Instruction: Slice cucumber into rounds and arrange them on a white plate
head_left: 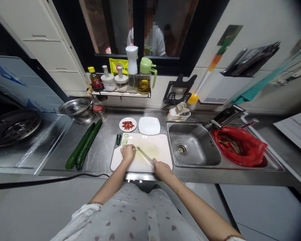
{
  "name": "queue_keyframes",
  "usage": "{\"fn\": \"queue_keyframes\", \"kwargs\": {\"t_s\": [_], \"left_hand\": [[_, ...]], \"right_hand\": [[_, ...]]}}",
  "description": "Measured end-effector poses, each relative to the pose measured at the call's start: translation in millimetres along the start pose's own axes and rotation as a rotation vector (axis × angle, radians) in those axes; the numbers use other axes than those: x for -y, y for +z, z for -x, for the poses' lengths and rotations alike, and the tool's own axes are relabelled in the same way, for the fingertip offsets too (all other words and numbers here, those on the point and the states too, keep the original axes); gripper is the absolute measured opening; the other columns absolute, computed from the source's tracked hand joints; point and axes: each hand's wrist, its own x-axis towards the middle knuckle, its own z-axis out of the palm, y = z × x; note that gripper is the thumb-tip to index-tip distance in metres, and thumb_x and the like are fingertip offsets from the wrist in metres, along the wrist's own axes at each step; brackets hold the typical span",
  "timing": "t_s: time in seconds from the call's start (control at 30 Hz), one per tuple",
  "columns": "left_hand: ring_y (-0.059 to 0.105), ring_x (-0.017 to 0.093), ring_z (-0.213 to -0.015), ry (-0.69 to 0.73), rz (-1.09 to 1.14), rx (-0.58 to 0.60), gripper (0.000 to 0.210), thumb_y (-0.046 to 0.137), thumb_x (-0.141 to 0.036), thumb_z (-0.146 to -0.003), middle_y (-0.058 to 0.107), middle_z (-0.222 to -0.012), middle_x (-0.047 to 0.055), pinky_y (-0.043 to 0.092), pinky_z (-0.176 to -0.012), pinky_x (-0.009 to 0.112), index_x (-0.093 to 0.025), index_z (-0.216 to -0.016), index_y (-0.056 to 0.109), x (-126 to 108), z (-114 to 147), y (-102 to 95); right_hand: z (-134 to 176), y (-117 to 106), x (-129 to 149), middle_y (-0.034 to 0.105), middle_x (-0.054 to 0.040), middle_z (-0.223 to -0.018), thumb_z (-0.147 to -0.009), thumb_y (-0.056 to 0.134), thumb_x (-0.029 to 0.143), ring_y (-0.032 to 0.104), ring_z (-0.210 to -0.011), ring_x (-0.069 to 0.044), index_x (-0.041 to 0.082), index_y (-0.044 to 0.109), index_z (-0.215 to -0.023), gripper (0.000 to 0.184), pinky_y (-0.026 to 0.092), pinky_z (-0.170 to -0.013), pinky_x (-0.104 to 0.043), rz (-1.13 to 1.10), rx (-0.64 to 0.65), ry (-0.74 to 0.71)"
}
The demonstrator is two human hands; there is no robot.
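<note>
My right hand (163, 170) is closed round the handle of a kitchen knife (146, 157), its blade slanting up and left across the white cutting board (163, 147). My left hand (128, 153) is curled over a piece of cucumber on the board, mostly hidden by the fingers. A pale green cucumber slice (137, 148) shows at the blade's tip, close to these fingers. Behind the left hand lie several cucumber slices (125, 142) in a short row. Two dark green cucumber ends (118, 139) rest in the board's upper left corner.
Two whole cucumbers (84, 145) lie left of the board. Behind it are a plate of chopped red pieces (127, 125) and a white plate (149, 125). Right is the sink (193, 144), with a red plastic bag (240, 147) beside it. Bottles stand on a rack (122, 94).
</note>
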Motion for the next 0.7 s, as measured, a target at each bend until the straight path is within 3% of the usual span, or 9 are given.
{"fn": "queue_keyframes", "kwargs": {"t_s": [0.7], "left_hand": [[0.053, 0.026, -0.105, 0.014, -0.025, 0.005, 0.019, 0.055, -0.031, -0.080, 0.068, -0.101, 0.006, 0.032, -0.088, 0.040, -0.027, -0.091, 0.070, 0.2, -1.3, -1.1]], "right_hand": [[-3.3, -2.4, 6.3, 0.067, -0.0138, -0.096, -0.084, 0.035, 0.005, 0.064, -0.095, -0.021, 0.017, 0.044, -0.117, 0.036, 0.042, -0.073, -0.029, -0.002, -0.026, 0.004]]}}
